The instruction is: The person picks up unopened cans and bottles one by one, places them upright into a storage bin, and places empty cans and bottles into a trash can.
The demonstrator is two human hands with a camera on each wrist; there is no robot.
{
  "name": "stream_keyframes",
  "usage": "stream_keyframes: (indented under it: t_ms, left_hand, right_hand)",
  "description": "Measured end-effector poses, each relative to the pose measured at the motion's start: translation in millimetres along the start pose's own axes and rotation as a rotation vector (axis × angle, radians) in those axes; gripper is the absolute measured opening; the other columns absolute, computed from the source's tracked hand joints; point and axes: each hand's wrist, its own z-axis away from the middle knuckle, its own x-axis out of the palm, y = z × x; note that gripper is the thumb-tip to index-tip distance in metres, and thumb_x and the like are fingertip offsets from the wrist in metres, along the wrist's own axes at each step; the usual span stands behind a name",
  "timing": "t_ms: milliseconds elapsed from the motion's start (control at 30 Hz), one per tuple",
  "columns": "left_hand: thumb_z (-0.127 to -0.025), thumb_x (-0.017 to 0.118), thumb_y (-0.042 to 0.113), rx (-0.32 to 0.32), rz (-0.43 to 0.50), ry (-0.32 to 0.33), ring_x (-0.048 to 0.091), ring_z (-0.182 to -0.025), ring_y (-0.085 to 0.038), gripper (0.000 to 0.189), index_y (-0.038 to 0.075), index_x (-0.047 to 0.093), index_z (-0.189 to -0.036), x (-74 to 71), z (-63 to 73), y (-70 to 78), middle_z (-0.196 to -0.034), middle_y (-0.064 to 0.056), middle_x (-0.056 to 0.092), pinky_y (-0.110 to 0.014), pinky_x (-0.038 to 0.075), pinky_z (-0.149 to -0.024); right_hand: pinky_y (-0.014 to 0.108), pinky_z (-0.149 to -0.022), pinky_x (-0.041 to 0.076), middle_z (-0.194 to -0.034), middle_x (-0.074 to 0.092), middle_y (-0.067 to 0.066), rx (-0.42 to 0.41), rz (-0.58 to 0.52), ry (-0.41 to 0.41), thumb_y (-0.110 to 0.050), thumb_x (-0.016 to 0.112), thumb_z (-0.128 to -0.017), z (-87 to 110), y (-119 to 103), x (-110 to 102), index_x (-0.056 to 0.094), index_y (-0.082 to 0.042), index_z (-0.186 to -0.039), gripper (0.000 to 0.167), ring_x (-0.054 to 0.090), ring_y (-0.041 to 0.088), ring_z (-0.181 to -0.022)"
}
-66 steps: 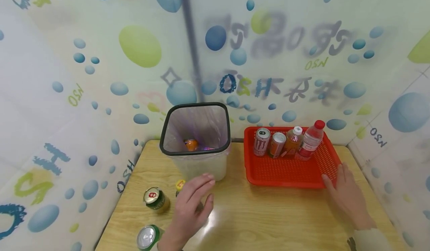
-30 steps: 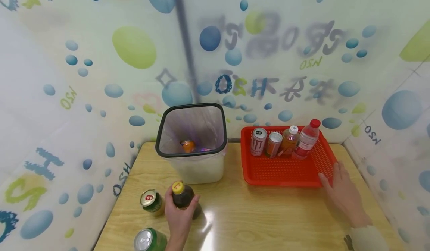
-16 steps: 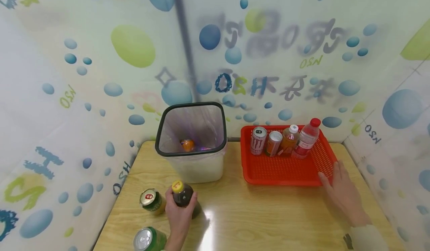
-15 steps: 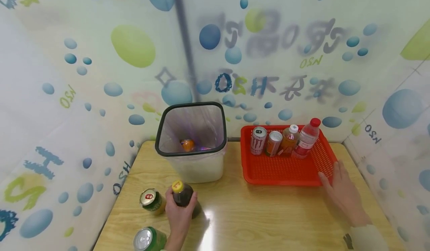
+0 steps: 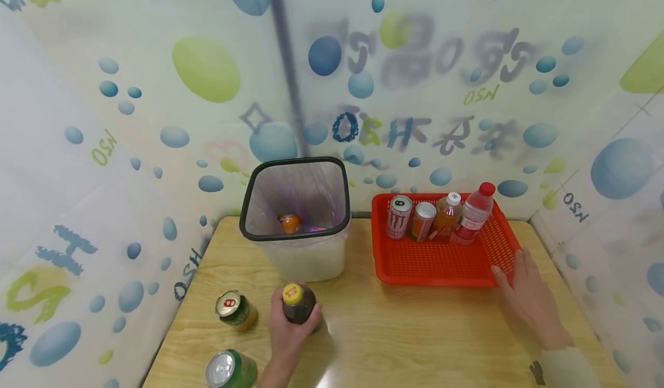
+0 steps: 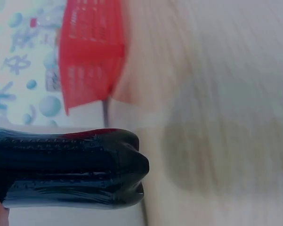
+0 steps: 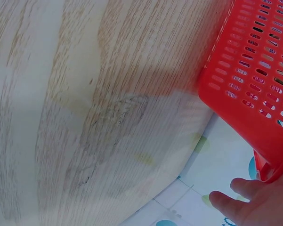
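My left hand (image 5: 289,335) grips a dark plastic bottle (image 5: 300,310) with a yellow cap, fingers and thumb wrapped round its side. In the left wrist view the dark bottle (image 6: 75,169) has its lobed base off the wooden table, with a shadow below. My right hand (image 5: 534,298) lies against the right rim of the red basket (image 5: 441,278), its fingers extended. From the right wrist, fingertips (image 7: 226,205) show beside the basket's corner (image 7: 254,127). Left of the bottle stand a dark green and gold can (image 5: 237,310) and a green can (image 5: 231,369).
A lined bin (image 5: 311,261) with a black rim stands behind the bottle; an orange item (image 5: 289,223) lies inside. Upright in the basket are a pink-and-white can (image 5: 399,218), an orange can (image 5: 422,222), an amber bottle (image 5: 446,218) and a red-capped bottle (image 5: 474,215).
My left hand, first above the bottle with loose fingers, has taken hold of it. Since half a second ago it has shifted slightly right with the bottle. The right hand stays by the basket.
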Motion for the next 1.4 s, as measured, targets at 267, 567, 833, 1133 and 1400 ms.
stream_keyframes:
  t_ms: [267,567,833,1133,1400]
  left_hand:
    - [-0.073,0.089,0.006,0.198,0.201,-0.090,0.067,-0.106,-0.019,0.062,-0.012,0.055,-0.121,22.2,-9.3,28.2,-0.109,-0.021,0.068,-0.021,0.049,-0.098]
    - [-0.082,0.086,0.014,0.277,0.354,-0.239,0.066,-0.103,-0.029,0.058,-0.010,0.053,-0.123,62.0,-26.2,64.7,-0.112,-0.021,0.067,-0.029,0.051,-0.098]
    - [-0.081,0.086,0.010,0.248,0.406,-0.413,0.064,-0.108,-0.025,0.059,0.001,0.052,-0.128,100.4,-44.8,99.8,-0.119,-0.013,0.065,-0.037,0.054,-0.095]
    - [-0.085,0.086,0.015,0.009,0.317,-0.647,0.059,-0.118,-0.011,0.063,0.018,0.047,-0.134,140.7,-61.9,125.8,-0.129,0.002,0.061,-0.036,0.053,-0.101]
    - [-0.089,0.082,0.017,-0.036,0.296,-0.695,0.053,-0.125,-0.010,0.060,0.017,0.045,-0.136,174.8,-75.7,112.3,-0.136,0.000,0.057,-0.032,0.051,-0.101]
  right_hand:
    - [0.079,-0.105,0.026,-0.162,-0.004,0.042,-0.003,-0.006,0.007,-0.055,0.033,-0.109,2.4,-1.0,-1.1,-0.004,0.016,-0.156,0.093,0.012,0.064,-0.144]
    - [0.079,-0.105,0.025,-0.162,-0.005,0.042,-0.002,-0.013,0.014,-0.055,0.033,-0.109,2.0,0.2,1.1,-0.003,0.016,-0.156,0.093,0.011,0.064,-0.145]
    - [0.079,-0.105,0.026,-0.162,-0.003,0.042,0.007,-0.017,0.013,-0.056,0.034,-0.109,0.9,-1.2,1.5,-0.004,0.015,-0.157,0.094,0.012,0.064,-0.145]
    - [0.079,-0.105,0.026,-0.161,-0.003,0.042,0.015,-0.016,0.003,-0.057,0.034,-0.109,0.2,0.3,0.5,-0.005,0.015,-0.157,0.095,0.012,0.064,-0.145]
    - [0.079,-0.105,0.026,-0.161,-0.002,0.043,0.005,-0.021,0.003,-0.056,0.034,-0.109,0.6,0.1,-0.5,-0.003,0.017,-0.156,0.095,0.012,0.064,-0.145]
